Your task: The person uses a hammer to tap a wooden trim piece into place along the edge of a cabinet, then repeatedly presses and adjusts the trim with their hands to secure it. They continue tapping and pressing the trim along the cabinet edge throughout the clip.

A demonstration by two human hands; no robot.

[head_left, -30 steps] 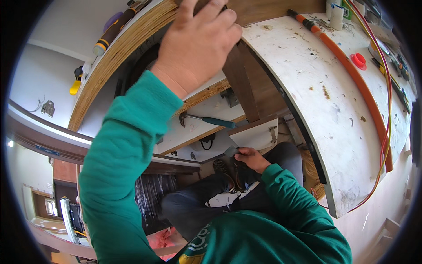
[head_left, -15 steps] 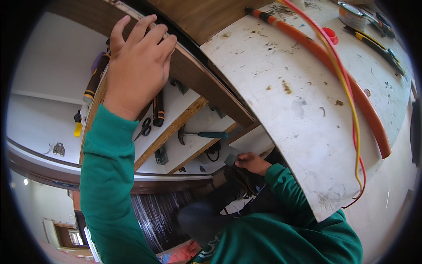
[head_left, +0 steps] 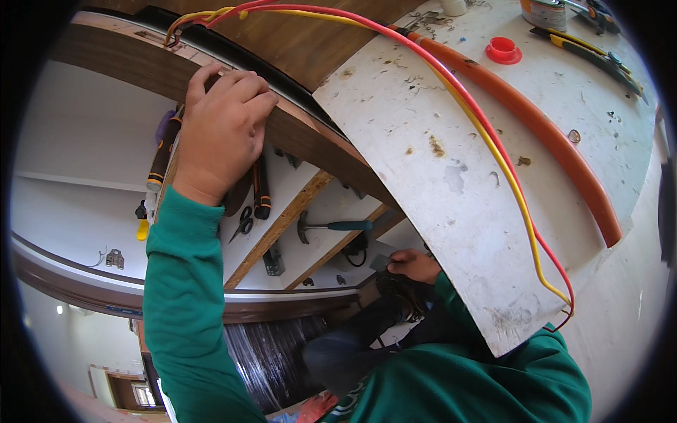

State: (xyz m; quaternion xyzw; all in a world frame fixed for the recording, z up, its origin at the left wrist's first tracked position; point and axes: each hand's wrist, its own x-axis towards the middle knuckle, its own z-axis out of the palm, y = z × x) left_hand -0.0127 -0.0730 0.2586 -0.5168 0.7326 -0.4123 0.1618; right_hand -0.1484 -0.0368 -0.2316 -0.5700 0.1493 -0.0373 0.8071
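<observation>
My left hand (head_left: 224, 130) is bent over the pale top edge of a dark brown wooden panel (head_left: 293, 127), its fingers curled and drawn close together. Lower down, my right hand (head_left: 415, 266) pinches a small flat grey-green piece (head_left: 381, 263), whose kind I cannot make out. Part of that hand and its forearm are hidden behind the white board (head_left: 430, 176). Below the panel, compartments hold a claw hammer (head_left: 338, 225) with a teal handle, a pair of black scissors (head_left: 242, 224) and a black-and-orange tool handle (head_left: 261, 190).
Red and yellow wires (head_left: 486, 134) arch over the white board, next to an orange tube (head_left: 550, 127). A red cap (head_left: 503, 51), a utility knife (head_left: 596, 60) and a tin (head_left: 543, 13) lie farther back. Chipboard-edged dividers (head_left: 282, 229) and a hinge plate (head_left: 114, 259) are below.
My left hand's spread fingers have bent and drawn together at the panel's edge. The view has shifted, showing more of the wires. My right hand still holds the grey-green piece.
</observation>
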